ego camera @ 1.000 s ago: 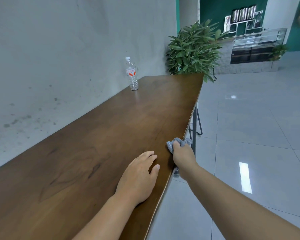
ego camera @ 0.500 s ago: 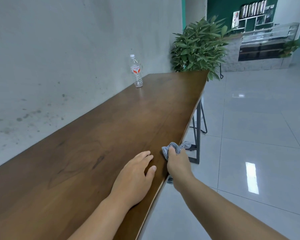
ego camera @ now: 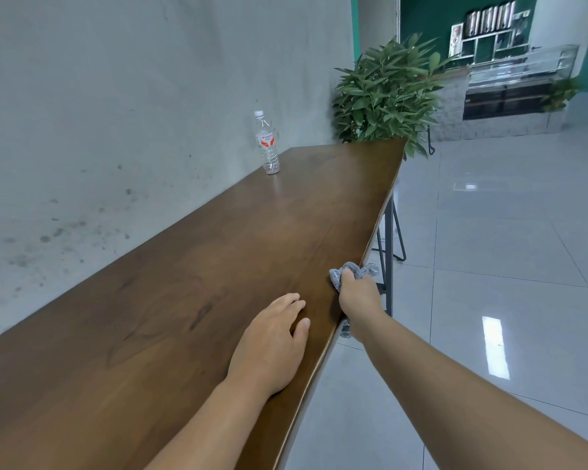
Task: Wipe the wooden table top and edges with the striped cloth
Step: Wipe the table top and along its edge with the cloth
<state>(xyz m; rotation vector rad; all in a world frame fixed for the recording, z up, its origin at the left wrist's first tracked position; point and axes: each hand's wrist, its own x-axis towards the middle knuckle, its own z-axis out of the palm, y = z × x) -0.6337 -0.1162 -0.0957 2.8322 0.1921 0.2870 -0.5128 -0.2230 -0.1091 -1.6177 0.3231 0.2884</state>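
While the left hand [ego camera: 272, 347] was laid flat and relaxed on the wooden table [ego camera: 190, 283], fingers straight and holding nothing, the bunched grey cloth [ego camera: 352, 271] was gripped by the right hand [ego camera: 358, 298] and held against the table's right edge, with part of the cloth hanging below the edge. A clear plastic bottle [ego camera: 267, 144] was seen upright near the wall at the far end, well apart from both hands.
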